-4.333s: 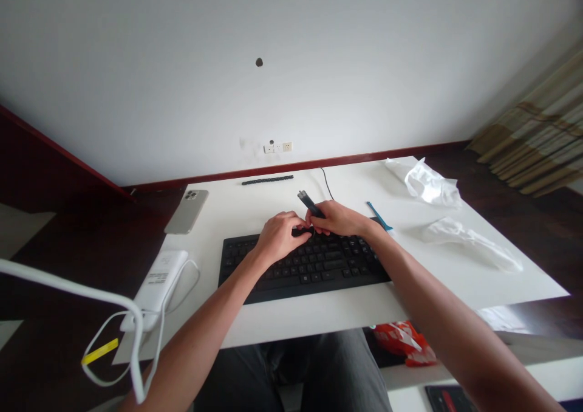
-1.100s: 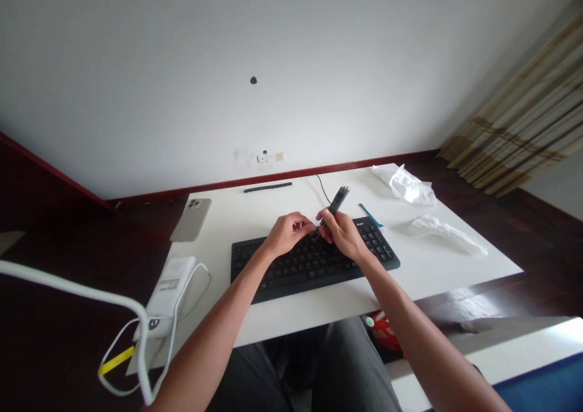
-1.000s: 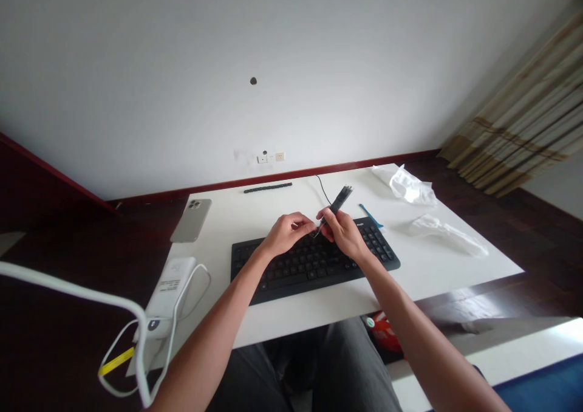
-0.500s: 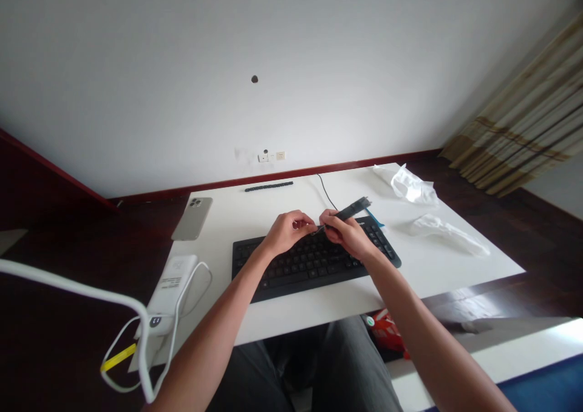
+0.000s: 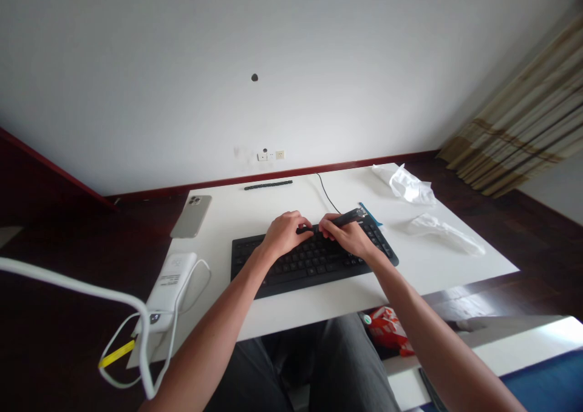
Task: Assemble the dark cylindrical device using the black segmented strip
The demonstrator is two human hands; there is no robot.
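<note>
Clock centred on the black keyboard (image 5: 300, 266), twelve toward the wall (image 5: 182, 65).

Left hand (image 5: 286, 233): over the keyboard's far edge, toward eleven; thumb and forefinger pinching a small black piece (image 5: 304, 230). Right hand (image 5: 342, 234): over the same edge, toward one; fingers curled round a black bundle (image 5: 348, 217), its pale-tipped end pointing to about two o'clock. The hands are just beside each other, with a narrow gap between the fingertips. Whether piece and bundle are joined: cannot tell; too small. Contact between hands and keys: likewise not clear.

Keyboard lies flat on the white tabletop (image 5: 455, 272), slightly turned. Black cord (image 5: 325, 193) at twelve, running from the right hand's side to the far edge. Ridged black strip (image 5: 268, 185) at eleven, lying near that edge. Phone (image 5: 189, 220) between nine and ten, camera side up. White block (image 5: 169, 278) with printed text between eight and nine; white cable (image 5: 170, 333) looped about it, yellow tag (image 5: 117, 354) on the loop.

Blue tool (image 5: 372, 216) between one and two, just beside the keyboard's far corner. Crumpled clear plastic, two pieces: farther wrapper (image 5: 410, 187) at two, nearer wrapper (image 5: 449, 234) between two and three, apart from each other. Red packet (image 5: 389, 330) between four and five, below tabletop level.
</note>
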